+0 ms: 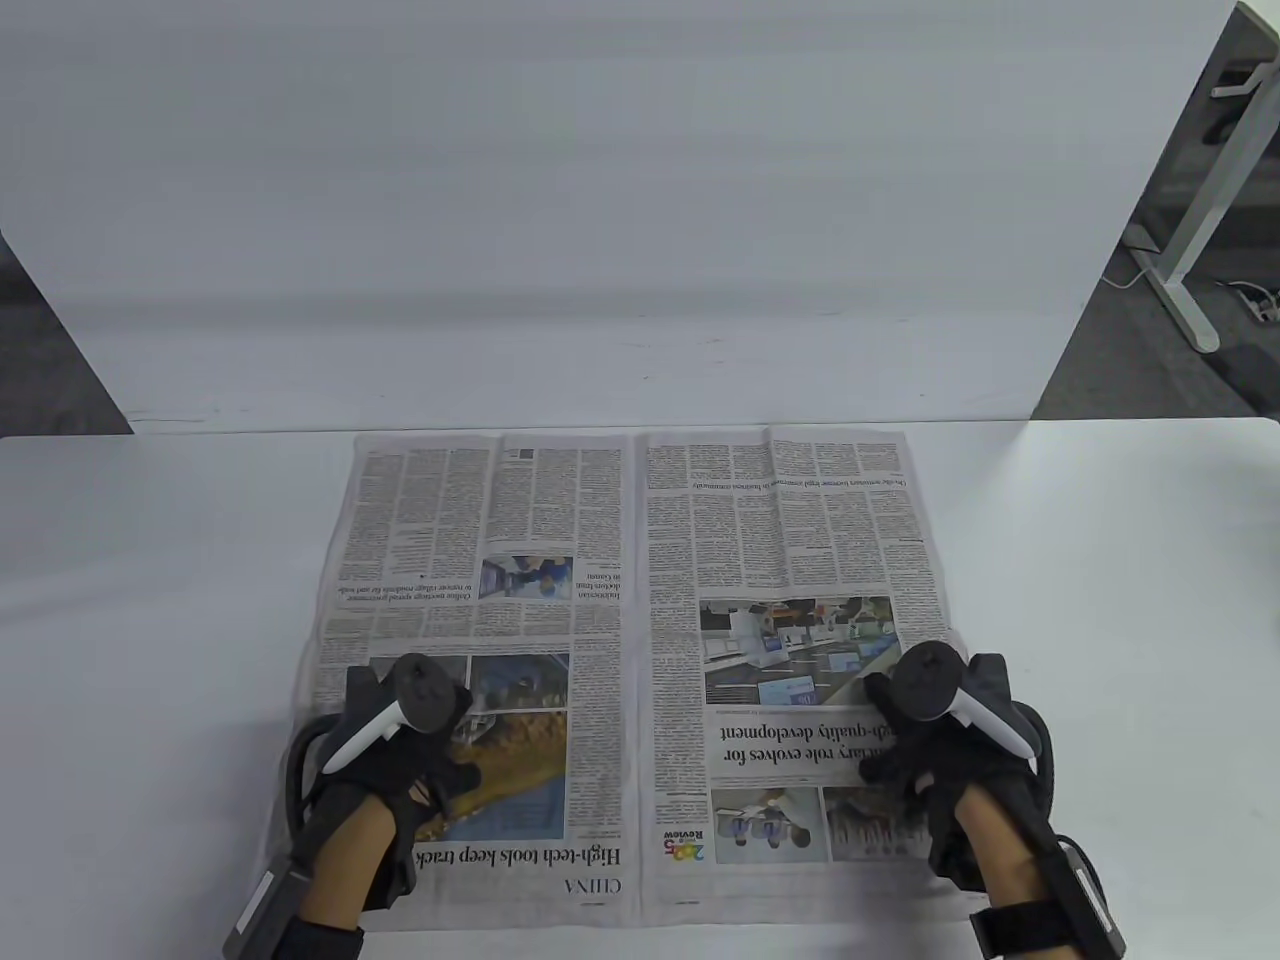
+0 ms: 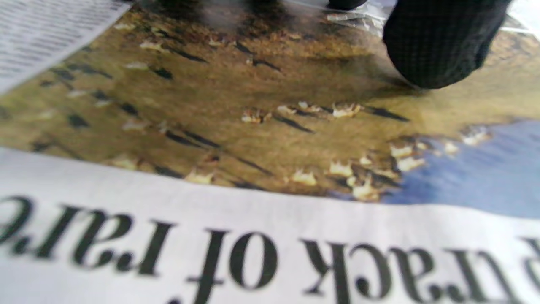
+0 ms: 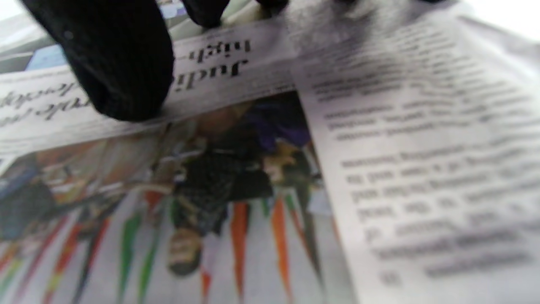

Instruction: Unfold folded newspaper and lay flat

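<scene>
Newspaper [image 1: 630, 640] lies open on white table [image 1: 1100, 600], both hands' grips pressing flat, holding nothing.

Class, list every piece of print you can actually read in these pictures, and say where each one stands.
"CHINA": section head, newspaper left page.
"High-tech tools keep track": headline, left page, beside the left hand.
"track of rare": same headline, left wrist view.
"role evolves for", "-quality development": right page, by the right hand.
"Review": small logo, right page.
Column text: too small to read.
</scene>
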The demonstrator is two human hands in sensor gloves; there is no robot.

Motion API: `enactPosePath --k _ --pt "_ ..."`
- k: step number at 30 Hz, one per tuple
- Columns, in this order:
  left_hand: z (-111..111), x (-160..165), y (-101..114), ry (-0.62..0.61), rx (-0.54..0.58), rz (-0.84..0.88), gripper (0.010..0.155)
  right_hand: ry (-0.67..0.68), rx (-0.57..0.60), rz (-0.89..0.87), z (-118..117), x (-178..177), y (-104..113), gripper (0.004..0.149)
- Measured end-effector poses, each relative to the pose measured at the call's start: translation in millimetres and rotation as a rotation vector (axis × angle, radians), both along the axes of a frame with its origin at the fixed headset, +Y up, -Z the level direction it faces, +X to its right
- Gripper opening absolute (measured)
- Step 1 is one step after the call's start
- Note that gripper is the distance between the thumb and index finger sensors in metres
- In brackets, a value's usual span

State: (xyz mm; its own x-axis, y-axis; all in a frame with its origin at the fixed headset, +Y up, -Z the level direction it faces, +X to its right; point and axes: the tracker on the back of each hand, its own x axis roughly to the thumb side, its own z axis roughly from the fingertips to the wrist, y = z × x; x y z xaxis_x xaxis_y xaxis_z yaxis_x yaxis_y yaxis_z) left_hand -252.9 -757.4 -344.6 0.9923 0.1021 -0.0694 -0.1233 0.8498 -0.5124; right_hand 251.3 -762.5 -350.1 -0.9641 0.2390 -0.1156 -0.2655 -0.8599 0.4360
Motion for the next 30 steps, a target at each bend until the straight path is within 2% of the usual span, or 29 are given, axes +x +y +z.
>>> enactPosePath --k 5,8,10,12,14,19,22,26,28,30 --pt "-6 0 1 0.005 0.017 0.015 0.080 0.001 0.003 0.005 -3 2 0 0.085" --pt "-1 2 10 -0.008 0.063 0.042 0.080 0.009 0.058 0.050 5 -8 8 0.082" --pt "7 14 23 -0.048 0.106 0.031 0.082 0.066 0.147 0.074 16 -28 22 0.082" --pt "16 37 31 -0.135 0.142 0.001 0.085 0.161 0.213 0.057 31 -65 33 0.083" --pt "25 65 31 -0.235 0.151 -0.010 0.088 0.252 0.203 0.041 43 -105 36 0.083" --pt "44 120 16 -0.411 0.096 -0.057 0.093 0.434 0.164 0.101 63 -173 23 0.088" --pt "49 135 6 -0.442 0.044 -0.052 0.097 0.487 0.121 0.085 68 -191 8 0.092" --pt "52 144 -13 -0.464 -0.052 -0.076 0.101 0.512 0.037 0.098 66 -194 -9 0.098" --pt "52 141 -12 -0.461 -0.019 -0.069 0.101 0.515 0.026 0.107 65 -190 -9 0.100" --pt "51 137 -13 -0.459 -0.038 -0.072 0.101 0.495 0.002 0.086 63 -186 -11 0.101"
